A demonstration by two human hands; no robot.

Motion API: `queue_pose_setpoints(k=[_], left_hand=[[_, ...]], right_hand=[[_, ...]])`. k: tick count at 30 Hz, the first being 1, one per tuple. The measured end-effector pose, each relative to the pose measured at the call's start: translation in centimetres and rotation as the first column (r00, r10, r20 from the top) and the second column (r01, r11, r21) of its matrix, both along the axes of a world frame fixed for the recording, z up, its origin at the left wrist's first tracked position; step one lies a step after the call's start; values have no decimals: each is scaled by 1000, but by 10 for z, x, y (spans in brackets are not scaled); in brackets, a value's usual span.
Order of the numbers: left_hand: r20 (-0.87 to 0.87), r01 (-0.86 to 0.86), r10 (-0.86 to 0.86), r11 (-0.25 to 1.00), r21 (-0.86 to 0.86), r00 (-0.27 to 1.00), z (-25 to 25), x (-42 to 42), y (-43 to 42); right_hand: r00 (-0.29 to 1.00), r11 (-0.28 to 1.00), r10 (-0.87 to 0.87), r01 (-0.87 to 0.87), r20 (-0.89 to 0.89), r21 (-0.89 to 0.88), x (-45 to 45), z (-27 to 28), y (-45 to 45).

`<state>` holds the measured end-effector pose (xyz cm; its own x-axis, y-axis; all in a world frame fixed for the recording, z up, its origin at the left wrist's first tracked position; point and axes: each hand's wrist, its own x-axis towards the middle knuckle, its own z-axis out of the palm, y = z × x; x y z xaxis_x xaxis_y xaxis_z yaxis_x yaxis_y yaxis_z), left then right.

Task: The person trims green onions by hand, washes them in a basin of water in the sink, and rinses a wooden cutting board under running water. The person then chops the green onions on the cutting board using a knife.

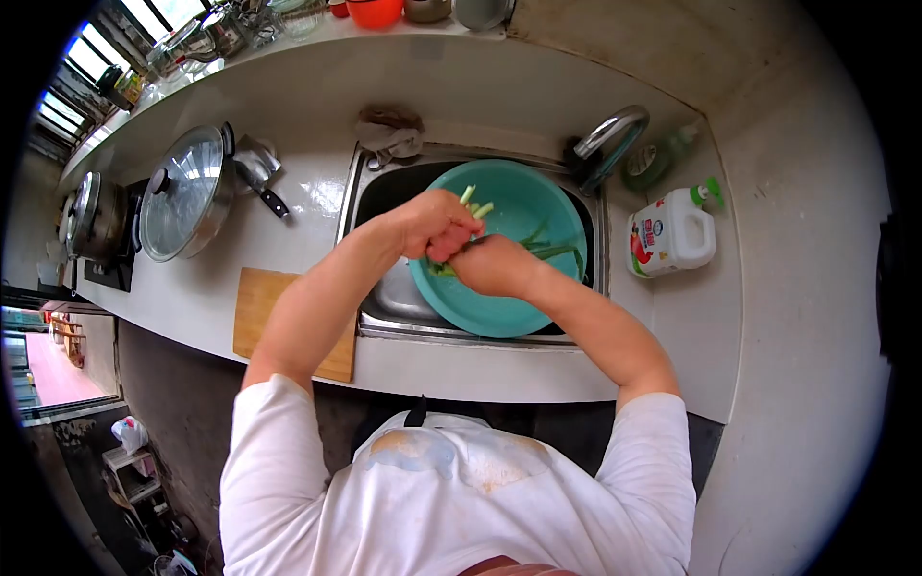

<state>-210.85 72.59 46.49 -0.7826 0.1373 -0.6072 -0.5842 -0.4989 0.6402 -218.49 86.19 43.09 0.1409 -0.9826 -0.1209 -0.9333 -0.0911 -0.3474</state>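
Over the teal basin (499, 312), which sits in the metal sink (394, 298), my two hands meet. My left hand (444, 226) is closed around green stalks (471, 200), whose pale cut ends stick up above the fingers. Against it, my right hand (495, 264) is closed too, and green bits show beneath both hands; what its fingers grip is hidden. More long green leaves (555, 252) lie in the basin, to the right of my right hand.
A chrome faucet (615, 144) rises behind the sink, with a white pump bottle (672, 233) at its right. Left are a wooden board (264, 307), a knife (274, 202), a lidded pan (187, 197) and a pot (96, 216). A cloth (392, 136) lies behind the sink.
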Motion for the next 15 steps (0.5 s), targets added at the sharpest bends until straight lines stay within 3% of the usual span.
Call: queue_pose_setpoints(k=[2,4,10,12,14,15], left_hand=[[48,46,-46,999,14,998,-5,3,0],[-81,-64,67,997,36,994,-3,3,0],[-132,-153,188,959,238,973,-3,1,-8],[-209,-170,231,947,274,950,1,3,-11],[-330,-176,291,926,335,898,6,5,-16],[-309,-215,339,903,372,889,13,9,-18]], right_hand=[[1000,1000,-9,8,28,25,0,5,2],[999,999,-22,20,48,46,-4,6,2],[994,994,-109,109,28,22,-22,5,1],[984,972,-121,144,131,-186,-25,7,0],[988,962,-121,141,99,-234,-30,15,0],[991,950,-113,128,67,-284,-32,17,0]])
